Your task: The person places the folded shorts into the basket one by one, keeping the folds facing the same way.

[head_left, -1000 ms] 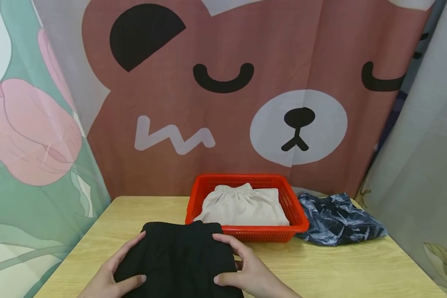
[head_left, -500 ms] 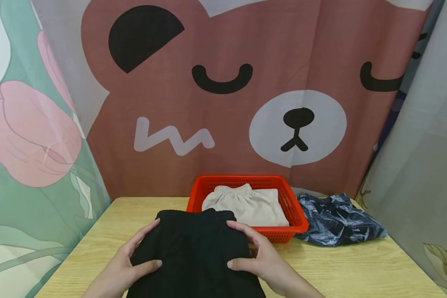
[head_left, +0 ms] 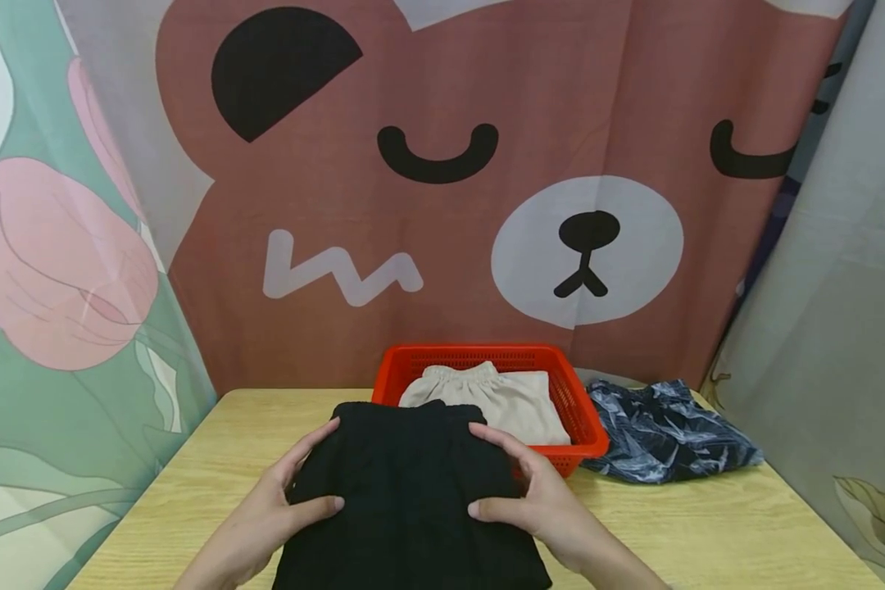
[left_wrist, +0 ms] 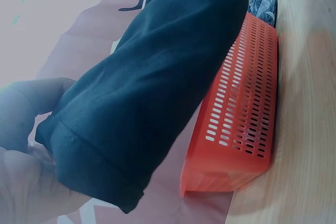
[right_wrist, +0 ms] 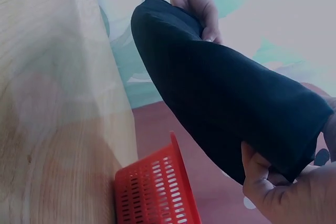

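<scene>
A folded black garment point(head_left: 409, 500) with a gathered waistband, like shorts, is held up between both hands, above the table. The left hand point(head_left: 273, 500) grips its left side, thumb on the near face; the right hand point(head_left: 542, 492) grips the right side the same way. In the left wrist view the black cloth point(left_wrist: 152, 72) hangs in front of the basket's side. From the right wrist view, the fingers point(right_wrist: 254, 171) of the right hand curl under the cloth. Behind it stands a red basket point(head_left: 586, 410) holding folded beige shorts point(head_left: 501, 397), partly hidden by the black garment.
Folded dark blue and white patterned clothing point(head_left: 667, 430) lies on the wooden table point(head_left: 708, 524), just right of the basket. A curtain with a bear print point(head_left: 442, 221) hangs behind the table's back edge.
Both hands have carried the black garment forward and to the right, toward the basket. It now covers more of the basket's front left part. The basket and patterned clothing have stayed in place.
</scene>
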Demonstrator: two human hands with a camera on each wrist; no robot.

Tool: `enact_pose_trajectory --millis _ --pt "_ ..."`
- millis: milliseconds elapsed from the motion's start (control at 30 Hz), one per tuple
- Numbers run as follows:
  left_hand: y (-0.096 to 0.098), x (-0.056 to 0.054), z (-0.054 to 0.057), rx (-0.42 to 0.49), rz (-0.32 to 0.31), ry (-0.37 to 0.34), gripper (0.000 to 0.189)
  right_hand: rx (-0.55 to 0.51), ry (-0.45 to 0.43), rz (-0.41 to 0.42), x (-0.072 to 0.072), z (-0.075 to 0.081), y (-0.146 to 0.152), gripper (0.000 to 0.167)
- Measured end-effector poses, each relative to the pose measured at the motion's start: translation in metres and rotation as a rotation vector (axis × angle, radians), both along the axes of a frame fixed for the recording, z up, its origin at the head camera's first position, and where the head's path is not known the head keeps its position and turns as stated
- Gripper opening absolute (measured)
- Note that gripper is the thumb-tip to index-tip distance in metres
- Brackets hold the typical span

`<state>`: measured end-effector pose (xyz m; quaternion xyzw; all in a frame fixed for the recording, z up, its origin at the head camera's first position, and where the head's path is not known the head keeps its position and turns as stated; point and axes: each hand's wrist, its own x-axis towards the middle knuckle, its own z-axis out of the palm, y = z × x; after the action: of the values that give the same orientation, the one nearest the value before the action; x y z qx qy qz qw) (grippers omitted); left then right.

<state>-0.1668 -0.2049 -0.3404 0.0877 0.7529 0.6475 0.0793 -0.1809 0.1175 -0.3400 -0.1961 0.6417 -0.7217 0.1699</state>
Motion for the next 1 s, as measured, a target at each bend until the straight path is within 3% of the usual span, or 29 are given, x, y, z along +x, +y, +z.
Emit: enact_pose_trajectory --millis 200,533,833,1000 --pt "0.008 -0.006 0.002 0.018 -0.017 0.042 0.086 0.023 0.026 -0.039 -0.002 0.001 0.006 0.082" --pt "0.017 -0.018 0.003 0.069 -0.052 0.039 0.088 0.091 0.071 -0.112 -0.007 0.006 0.015 0.083" --pt "0.021 -0.027 0.005 0.127 -0.157 0.076 0.088 0.114 0.088 -0.141 -0.013 0.010 0.023 0.082" --pt "0.023 -0.034 0.005 0.154 -0.185 0.068 0.087 0.125 0.104 -0.153 -0.020 0.010 0.027 0.082"
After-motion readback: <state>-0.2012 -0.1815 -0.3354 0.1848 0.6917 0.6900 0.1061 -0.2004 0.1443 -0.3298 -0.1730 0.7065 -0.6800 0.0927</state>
